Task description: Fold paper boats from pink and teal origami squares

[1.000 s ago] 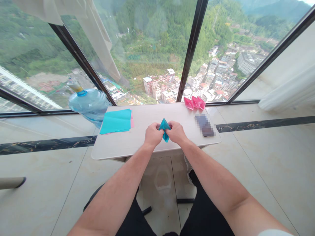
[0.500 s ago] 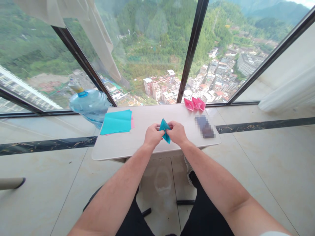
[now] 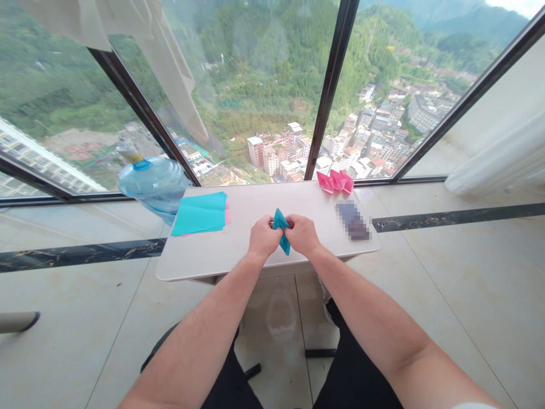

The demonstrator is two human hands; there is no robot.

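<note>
Teal origami piece (image 3: pixel 279 219) narrower, more tilted than earlier, centre of frame; left hand (image 3: pixel 264 236) and right hand (image 3: pixel 302 235) pinch opposite sides, presumably keeping folds evenly controlled.

I saw room to pass over the tabletop (image 3: pixel 239 241) between the blue sheets (image 3: pixel 199 213) and the left hand (image 3: pixel 264 236); a narrower lane ran between the right hand (image 3: pixel 303 234) and the dark flat object (image 3: pixel 353 220), pink folded papers (image 3: pixel 338 180) stood behind that, and the water jug (image 3: pixel 154 184) crowded the far left corner.
</note>
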